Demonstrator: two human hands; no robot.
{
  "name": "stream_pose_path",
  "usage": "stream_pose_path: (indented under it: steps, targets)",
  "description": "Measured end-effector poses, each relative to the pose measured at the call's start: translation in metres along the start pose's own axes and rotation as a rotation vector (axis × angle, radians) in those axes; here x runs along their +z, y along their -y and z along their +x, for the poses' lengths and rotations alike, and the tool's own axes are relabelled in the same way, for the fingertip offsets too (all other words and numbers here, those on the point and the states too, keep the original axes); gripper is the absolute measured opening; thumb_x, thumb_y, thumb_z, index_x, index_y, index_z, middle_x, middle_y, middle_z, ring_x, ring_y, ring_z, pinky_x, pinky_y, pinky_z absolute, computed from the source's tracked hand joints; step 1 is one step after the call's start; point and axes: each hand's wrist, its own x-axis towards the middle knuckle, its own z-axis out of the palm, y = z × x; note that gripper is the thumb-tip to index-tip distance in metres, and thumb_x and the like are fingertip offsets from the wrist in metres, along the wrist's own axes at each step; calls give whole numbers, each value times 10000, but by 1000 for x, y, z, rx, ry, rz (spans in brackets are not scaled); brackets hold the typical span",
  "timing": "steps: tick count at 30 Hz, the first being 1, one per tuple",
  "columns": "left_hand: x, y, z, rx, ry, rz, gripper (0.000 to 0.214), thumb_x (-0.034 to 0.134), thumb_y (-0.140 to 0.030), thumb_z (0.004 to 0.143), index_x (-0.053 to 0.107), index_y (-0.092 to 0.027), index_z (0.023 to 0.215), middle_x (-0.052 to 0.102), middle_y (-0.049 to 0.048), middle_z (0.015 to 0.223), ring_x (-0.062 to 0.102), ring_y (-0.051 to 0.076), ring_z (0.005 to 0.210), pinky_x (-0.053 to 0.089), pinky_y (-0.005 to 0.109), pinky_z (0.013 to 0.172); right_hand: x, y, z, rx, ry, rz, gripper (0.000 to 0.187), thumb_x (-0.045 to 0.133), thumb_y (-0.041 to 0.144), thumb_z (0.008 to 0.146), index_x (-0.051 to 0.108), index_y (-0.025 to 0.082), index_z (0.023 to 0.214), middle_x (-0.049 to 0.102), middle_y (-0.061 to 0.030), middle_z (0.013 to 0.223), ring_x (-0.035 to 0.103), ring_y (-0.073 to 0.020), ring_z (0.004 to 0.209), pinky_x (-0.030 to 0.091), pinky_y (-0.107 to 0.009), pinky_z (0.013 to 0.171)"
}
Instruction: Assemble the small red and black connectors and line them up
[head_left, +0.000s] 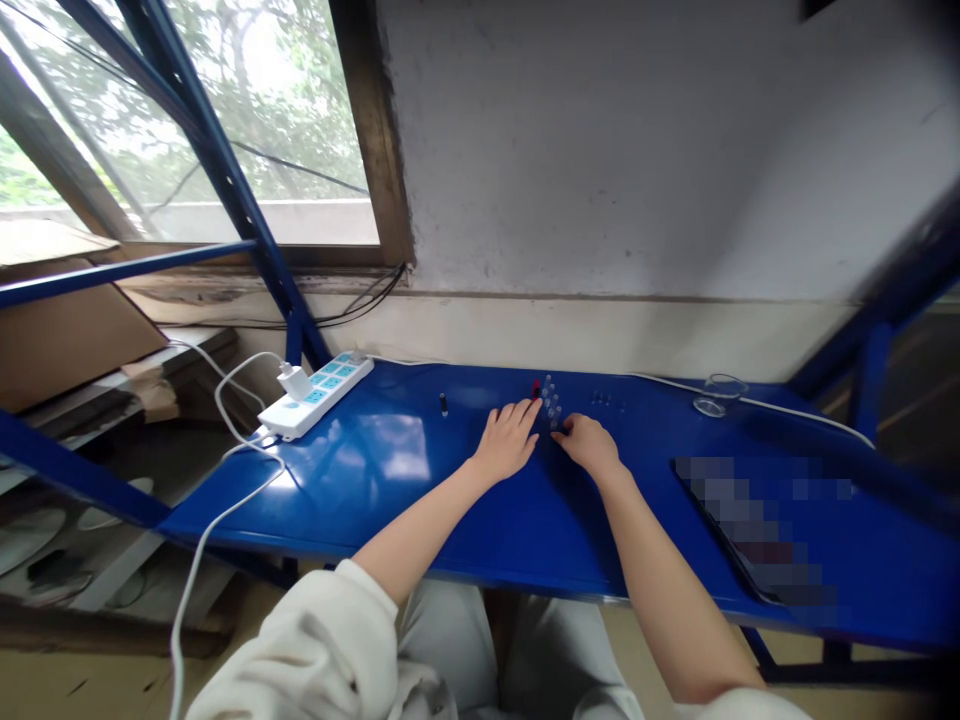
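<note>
On the blue table (360, 520) stands a cluster of small clear cylinder-shaped pieces (551, 400). My left hand (510, 437) lies beside the cluster with its fingers stretched out, the fingertips close to a small red and black piece (535, 388). Whether those fingertips touch it I cannot tell. At the cluster's near right side, my right hand (591, 445) has its thumb and fingers drawn together. Something small and dark shows at its fingertips, too small to name. A small black and white cylinder (443, 404) stands apart, to the left of my left hand.
A white power strip (319, 395) with a plugged-in adapter and cable occupies the table's left end. Several tiny clear pieces (606, 401) sit right of the cluster. Farther right are a clear glass (720, 394) and a flat, dark-edged, blurred-out object (750, 530). A wall stands behind.
</note>
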Motion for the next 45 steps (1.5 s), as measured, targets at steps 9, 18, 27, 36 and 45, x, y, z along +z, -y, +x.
stream_pose_path:
  steps: [9, 18, 27, 36, 45]
  targets:
    - [8, 8, 11, 2, 58, 130, 387, 340, -231, 863, 407, -177, 1240, 501, 107, 1159, 430, 227, 1013, 321, 356, 807, -2, 9, -4, 8, 9, -4, 257, 520, 361, 748, 574, 170, 911, 636, -90, 875, 603, -218, 812, 387, -259, 578]
    - [-3, 18, 18, -159, -75, -60, 175, 470, -243, 821, 626, -191, 878, 597, 49, 917, 489, 182, 858, 353, 322, 737, -2, 14, -6, 30, 24, -4, 264, 491, 368, 776, 565, 174, 939, 630, -90, 881, 596, -229, 823, 395, -272, 590]
    - [-7, 28, -1, -380, -395, -552, 123, 595, -265, 726, 657, -180, 790, 615, 40, 798, 540, 136, 731, 431, 290, 717, 3, 16, -4, 41, -13, 30, 241, 493, 369, 776, 585, 183, 899, 635, -79, 832, 598, -207, 785, 368, -246, 542]
    - [-3, 26, -6, -464, -415, -773, 164, 593, -299, 713, 657, -166, 786, 600, 46, 801, 551, 122, 688, 454, 228, 551, 7, 22, -9, -142, -59, 15, 179, 453, 331, 804, 559, 186, 798, 636, -61, 771, 585, -176, 695, 312, -234, 520]
    - [-10, 21, -5, -465, -419, -729, 118, 603, -261, 707, 659, -180, 773, 616, 34, 790, 551, 108, 663, 440, 218, 554, 6, 37, -20, -388, -14, -19, 202, 334, 309, 880, 478, 171, 917, 626, -72, 768, 567, -160, 645, 268, -230, 514]
